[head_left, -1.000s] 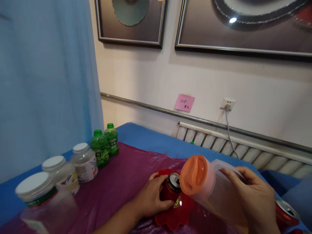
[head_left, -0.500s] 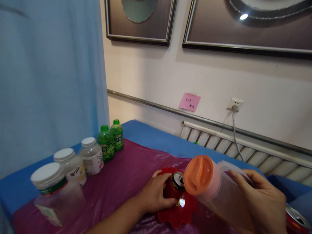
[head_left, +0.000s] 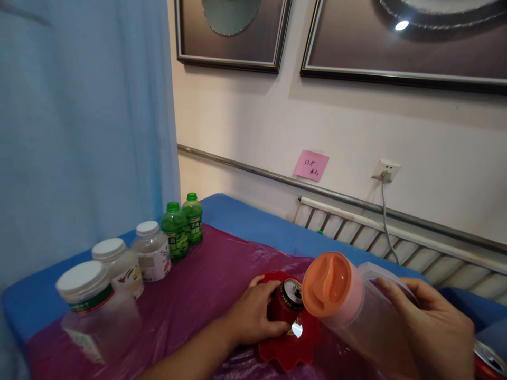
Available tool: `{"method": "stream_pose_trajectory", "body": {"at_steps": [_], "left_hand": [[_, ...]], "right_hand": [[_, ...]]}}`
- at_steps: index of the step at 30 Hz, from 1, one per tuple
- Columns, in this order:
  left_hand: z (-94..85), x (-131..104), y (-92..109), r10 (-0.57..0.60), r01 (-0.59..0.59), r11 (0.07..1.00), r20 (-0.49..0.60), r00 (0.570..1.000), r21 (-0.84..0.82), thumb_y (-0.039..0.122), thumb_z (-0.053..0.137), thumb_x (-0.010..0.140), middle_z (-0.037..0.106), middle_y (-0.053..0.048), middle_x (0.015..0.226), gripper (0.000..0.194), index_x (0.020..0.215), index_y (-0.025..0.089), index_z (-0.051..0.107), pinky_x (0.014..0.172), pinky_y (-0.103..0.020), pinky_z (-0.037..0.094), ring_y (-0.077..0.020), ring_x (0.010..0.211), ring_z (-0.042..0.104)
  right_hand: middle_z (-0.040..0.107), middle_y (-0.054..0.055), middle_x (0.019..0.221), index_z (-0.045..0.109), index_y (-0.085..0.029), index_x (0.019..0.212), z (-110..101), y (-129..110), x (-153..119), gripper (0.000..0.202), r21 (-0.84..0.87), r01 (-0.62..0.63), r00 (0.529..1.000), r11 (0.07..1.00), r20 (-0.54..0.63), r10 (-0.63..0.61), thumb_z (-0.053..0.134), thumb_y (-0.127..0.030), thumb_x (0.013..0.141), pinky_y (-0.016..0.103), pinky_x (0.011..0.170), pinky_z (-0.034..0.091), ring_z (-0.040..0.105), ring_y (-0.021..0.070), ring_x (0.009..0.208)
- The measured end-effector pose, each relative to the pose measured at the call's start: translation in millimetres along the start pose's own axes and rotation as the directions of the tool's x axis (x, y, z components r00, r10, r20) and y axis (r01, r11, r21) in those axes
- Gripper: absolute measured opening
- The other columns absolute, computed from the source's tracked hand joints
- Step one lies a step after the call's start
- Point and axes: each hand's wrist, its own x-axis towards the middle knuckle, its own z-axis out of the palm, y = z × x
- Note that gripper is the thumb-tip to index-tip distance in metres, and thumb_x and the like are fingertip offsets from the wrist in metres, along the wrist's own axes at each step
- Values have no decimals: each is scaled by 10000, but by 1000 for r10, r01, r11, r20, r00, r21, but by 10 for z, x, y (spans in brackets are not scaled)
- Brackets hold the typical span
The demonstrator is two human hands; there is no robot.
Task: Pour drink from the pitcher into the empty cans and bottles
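Note:
My left hand (head_left: 259, 311) is wrapped around a red drink can (head_left: 282, 309) with an opened silver top. The can stands on a red scalloped dish (head_left: 290, 352). In my right hand (head_left: 430, 322) is the handle of a translucent plastic pitcher (head_left: 376, 327) with an orange lid (head_left: 328, 285). The pitcher is tilted to the left, its lid end beside the can's top rim. Whether any liquid is flowing cannot be made out.
Along the left side stand several clear jars with white lids (head_left: 82, 277) and two green bottles (head_left: 174, 229). A purple plastic sheet (head_left: 198, 311) covers the blue tabletop (head_left: 237, 216). Another red can (head_left: 489, 364) is at the lower right. A radiator (head_left: 356, 227) lines the wall.
The whole view has shifted slightly, so things sit a little further right. Both hands keep their holds, and the pitcher stays tilted at the can.

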Motion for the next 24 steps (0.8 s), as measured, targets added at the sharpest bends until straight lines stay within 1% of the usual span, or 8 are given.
{"method": "stream_pose_trajectory", "body": {"at_steps": [5, 9, 12, 16, 20, 24], "left_hand": [[-8, -8, 26, -13, 12, 1000, 9, 1000, 5, 334, 851, 653, 745, -30, 1197, 645, 1258, 266, 639, 1221, -520, 221, -311, 1143, 658], [-2, -2, 20, 13, -13, 1000, 1, 1000, 4, 317, 858, 638, 735, -26, 1236, 650, 1248, 273, 638, 1210, -498, 252, -314, 1176, 641], [9, 5, 2, 17, -17, 1000, -2, 1000, 6, 323, 854, 644, 734, -30, 1235, 651, 1256, 269, 639, 1201, -497, 271, -309, 1154, 653], [22, 10, -17, 5, -5, 1000, 4, 1000, 16, 356, 851, 657, 740, -46, 1210, 661, 1275, 261, 638, 1200, -520, 265, -305, 1094, 676], [25, 8, -33, 20, -20, 1000, 4, 1000, 10, 367, 852, 658, 742, -43, 1200, 645, 1261, 271, 645, 1187, -516, 284, -307, 1105, 670], [27, 7, -39, 17, -17, 1000, 3, 1000, 6, 361, 855, 660, 738, -42, 1207, 657, 1273, 267, 637, 1198, -525, 256, -308, 1121, 662]], "right_hand": [[637, -21, 613, 762, -207, 788, -18, 71, 14, 383, -35, 49, 999, 998, -11, -49, 819, -568, 670, 222, 458, 395, 576, 172, 597], [644, -20, 635, 764, -203, 824, -31, 108, 16, 382, -26, 41, 999, 999, 8, -41, 820, -553, 682, 220, 455, 406, 577, 171, 590], [647, -15, 643, 770, -197, 848, -36, 129, 25, 393, -27, 48, 999, 998, 4, -48, 833, -545, 676, 221, 452, 411, 579, 172, 593], [652, -13, 653, 775, -194, 854, -37, 141, 36, 403, -45, 32, 999, 998, 7, -32, 836, -552, 682, 216, 457, 414, 581, 168, 602], [660, -22, 674, 778, -207, 870, -36, 174, 38, 412, -33, 20, 1000, 999, 7, -19, 843, -565, 677, 209, 498, 436, 586, 167, 638], [679, -25, 726, 782, -226, 895, -41, 232, 48, 431, -50, 20, 1000, 999, 2, -20, 848, -588, 672, 203, 526, 440, 598, 170, 692]]}}
